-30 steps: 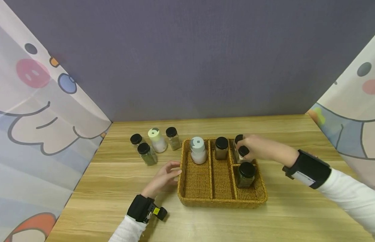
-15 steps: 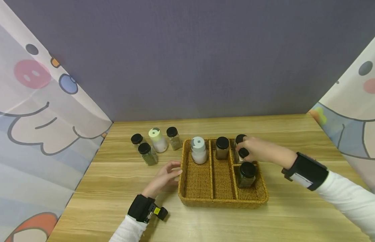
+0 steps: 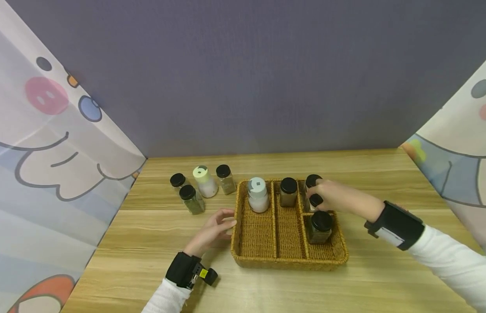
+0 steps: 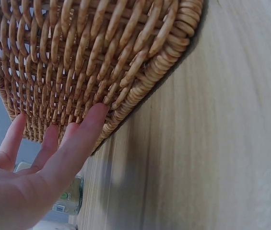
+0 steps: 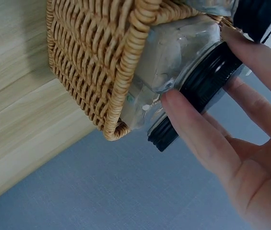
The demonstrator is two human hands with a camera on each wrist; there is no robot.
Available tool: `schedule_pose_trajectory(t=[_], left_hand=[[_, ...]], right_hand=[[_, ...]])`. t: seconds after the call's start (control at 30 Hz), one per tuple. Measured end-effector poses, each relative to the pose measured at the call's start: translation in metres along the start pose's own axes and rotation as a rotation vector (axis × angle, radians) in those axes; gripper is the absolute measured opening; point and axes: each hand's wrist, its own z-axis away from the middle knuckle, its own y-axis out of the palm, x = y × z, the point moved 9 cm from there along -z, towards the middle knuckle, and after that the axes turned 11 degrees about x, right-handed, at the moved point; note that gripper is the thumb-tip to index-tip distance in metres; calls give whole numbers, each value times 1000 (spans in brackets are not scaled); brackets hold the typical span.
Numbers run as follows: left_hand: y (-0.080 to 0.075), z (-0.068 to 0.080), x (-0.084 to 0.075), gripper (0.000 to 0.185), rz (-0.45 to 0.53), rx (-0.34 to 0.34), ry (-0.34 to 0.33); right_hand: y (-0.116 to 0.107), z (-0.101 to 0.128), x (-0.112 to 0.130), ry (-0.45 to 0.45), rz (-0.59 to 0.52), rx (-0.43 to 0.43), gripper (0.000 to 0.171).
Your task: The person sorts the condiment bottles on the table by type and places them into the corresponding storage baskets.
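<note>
A wicker basket (image 3: 289,263) with dividers stands on the wooden table. My right hand (image 3: 340,198) is over its back right compartment, thumb and fingers around the black lid of a clear spice jar (image 5: 211,76). That jar sits low in the compartment, its body below the rim. Beside it is another black-lidded jar (image 3: 312,179), partly covered by the hand. My left hand (image 4: 44,172) lies along the basket's left wall, its nearly straight fingertips touching the weave. In the front right compartment stands a jar with dark contents (image 3: 320,224).
A white-capped shaker (image 3: 258,195) stands in the basket's left compartment, a brown-filled jar (image 3: 288,192) in the middle one. Left of the basket are a yellow-capped shaker (image 3: 205,182) and several black-lidded jars, one with green contents (image 3: 192,202). A grey panel (image 3: 243,78) rises behind the table.
Very little differs. My right hand has shifted slightly at the back right compartment, still on the jar lid, while the left hand has stayed against the basket.
</note>
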Motion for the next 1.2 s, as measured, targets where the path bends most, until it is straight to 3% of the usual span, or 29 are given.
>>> schedule_pose_trajectory(t=[0.33,0.9,1.2], left_hand=[[0,0,1,50,1,-1,4],[1,0,0,50,11,3,7],[0,-1,0,51,13,5,10]], right_hand=[[2,-1,-2,30,-6,-7,31],[4,4,-9,83,-113,19,39],[-7,14,-11,31,-135,-121,34]])
